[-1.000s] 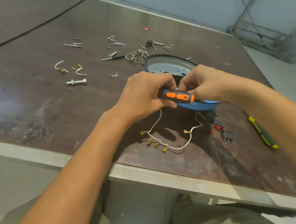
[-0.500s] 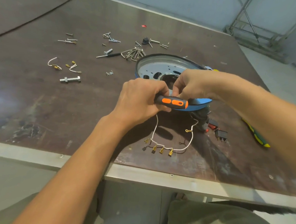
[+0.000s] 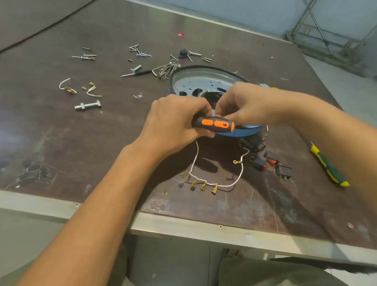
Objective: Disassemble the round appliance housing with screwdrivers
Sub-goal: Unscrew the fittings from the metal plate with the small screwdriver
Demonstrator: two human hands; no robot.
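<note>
The round appliance housing (image 3: 199, 82), blue-rimmed with a grey metal inside, is tilted up at the table's centre. My left hand (image 3: 175, 122) grips a black-and-orange screwdriver (image 3: 214, 124) by its handle against the housing's near rim. My right hand (image 3: 246, 102) reaches over the rim with fingers curled and pinched at the near edge; what they hold is hidden. A white wire (image 3: 214, 179) with brass terminals hangs from under my hands onto the table.
Loose screws and hex keys (image 3: 165, 70) lie behind the housing. A bolt (image 3: 88, 106) and short wire pieces (image 3: 81, 89) sit to the left. Black rocker switches (image 3: 276, 165) and a green-and-yellow screwdriver (image 3: 328, 166) lie to the right. The table's front edge (image 3: 200, 228) is close.
Both hands and the housing stay together in the same grip; the view has shifted slightly, and the wire's terminals have settled a little nearer the table's front edge.
</note>
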